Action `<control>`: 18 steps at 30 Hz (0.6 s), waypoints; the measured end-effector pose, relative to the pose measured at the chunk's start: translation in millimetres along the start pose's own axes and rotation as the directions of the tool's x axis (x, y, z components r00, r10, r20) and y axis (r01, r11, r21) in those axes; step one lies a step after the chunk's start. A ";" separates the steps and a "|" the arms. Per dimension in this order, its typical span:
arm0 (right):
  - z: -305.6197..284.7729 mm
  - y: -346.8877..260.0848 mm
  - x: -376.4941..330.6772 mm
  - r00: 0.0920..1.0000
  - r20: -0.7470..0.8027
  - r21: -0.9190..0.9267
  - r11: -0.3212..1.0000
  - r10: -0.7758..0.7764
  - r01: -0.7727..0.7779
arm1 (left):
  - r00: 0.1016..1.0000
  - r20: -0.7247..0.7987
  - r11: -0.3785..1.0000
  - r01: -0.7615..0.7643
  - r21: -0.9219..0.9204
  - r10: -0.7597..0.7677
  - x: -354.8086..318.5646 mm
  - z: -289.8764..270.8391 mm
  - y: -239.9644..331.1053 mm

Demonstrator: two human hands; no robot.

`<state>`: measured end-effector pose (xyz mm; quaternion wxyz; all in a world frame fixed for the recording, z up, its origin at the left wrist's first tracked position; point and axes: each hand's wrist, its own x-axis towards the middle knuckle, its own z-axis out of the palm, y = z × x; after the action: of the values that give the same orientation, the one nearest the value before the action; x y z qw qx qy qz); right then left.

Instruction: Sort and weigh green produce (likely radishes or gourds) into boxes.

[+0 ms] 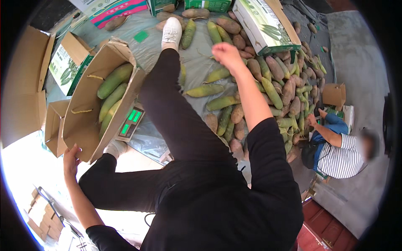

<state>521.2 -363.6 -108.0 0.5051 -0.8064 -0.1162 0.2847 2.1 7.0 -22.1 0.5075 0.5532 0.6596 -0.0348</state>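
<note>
At the lower left, my left hand [71,160] grips the near edge of an open cardboard box [88,144], thumb on the rim. Inside the box lie several long green radishes [114,98]. The box appears to rest on a scale with a green lit display [132,115]. My right hand [226,55] is over the left part of a vegetable pile, fingers curled closed. Whatever they may hold is hidden. A thin root shows beside the fingertips. Below that hand lie a green radish [217,75] and another, yellowish one [204,90].
A large pile of green radishes and brownish root vegetables [289,90] spreads to the right. A printed carton [268,29] stands behind it, and another carton [67,62] at left. My white shoe [171,31] is on the plastic sheet [146,54]. A person in a striped shirt [344,157] sits at right.
</note>
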 end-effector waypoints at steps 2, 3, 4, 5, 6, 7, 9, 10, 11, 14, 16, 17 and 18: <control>-22.4 82.6 -14.7 0.994 -0.110 -0.155 0.988 -0.022 0.005 | 1.000 0.004 0.999 -0.023 -0.022 0.023 2.0 10.8 3.9; -33.5 123.1 -26.8 0.991 -0.127 -0.226 0.972 0.041 -0.069 | 0.998 0.055 1.000 -0.013 -0.013 0.014 5.6 12.2 6.0; -37.7 156.4 -41.4 0.985 -0.141 -0.291 0.946 0.103 -0.140 | 0.995 0.098 1.000 -0.002 -0.004 0.002 7.7 12.1 7.0; -29.1 177.3 -58.8 0.978 -0.137 -0.326 0.925 0.157 -0.194 | 0.996 0.091 1.000 -0.001 0.006 0.001 5.3 7.7 5.1; -21.6 195.7 -79.8 0.968 -0.140 -0.362 0.899 0.209 -0.246 | 0.997 0.072 1.000 0.011 -0.008 -0.010 3.8 4.8 3.1; -19.0 219.9 -100.1 0.961 -0.106 -0.377 0.884 0.255 -0.277 | 0.997 0.069 1.000 0.018 -0.022 -0.016 6.2 7.9 4.0; -1.3 238.6 -131.5 0.943 -0.035 -0.486 0.819 0.332 -0.306 | 0.998 0.065 1.000 0.024 -0.014 -0.023 5.2 5.4 4.2; 11.4 237.0 -142.6 0.931 -0.011 -0.575 0.760 0.364 -0.304 | 0.998 0.059 0.999 0.032 -0.013 -0.031 3.5 2.8 4.8; 19.1 234.8 -151.1 0.931 -0.010 -0.569 0.763 0.365 -0.305 | 0.998 0.056 1.000 0.029 -0.008 -0.028 3.0 1.1 4.9; 32.7 224.3 -156.9 0.905 0.134 -0.569 0.779 0.404 -0.263 | 1.000 0.014 1.000 0.020 0.008 -0.021 3.2 1.3 5.0; 37.6 217.0 -149.5 0.956 0.069 -0.603 0.776 0.284 -0.187 | 0.999 0.031 1.000 0.023 -0.006 -0.023 2.9 6.1 8.3; 40.8 212.7 -142.3 0.957 0.068 -0.599 0.779 0.282 -0.187 | 0.999 0.025 1.000 0.020 -0.016 -0.020 2.7 8.0 8.6; 43.7 206.9 -132.1 0.983 0.044 -0.665 0.739 0.179 -0.105 | 1.000 0.023 1.000 0.015 -0.015 -0.014 3.4 7.6 9.0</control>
<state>368.2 -489.3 -259.4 0.1581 -0.9230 -0.1735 0.3049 14.2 8.1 -23.6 0.5188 0.5442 0.6581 -0.0396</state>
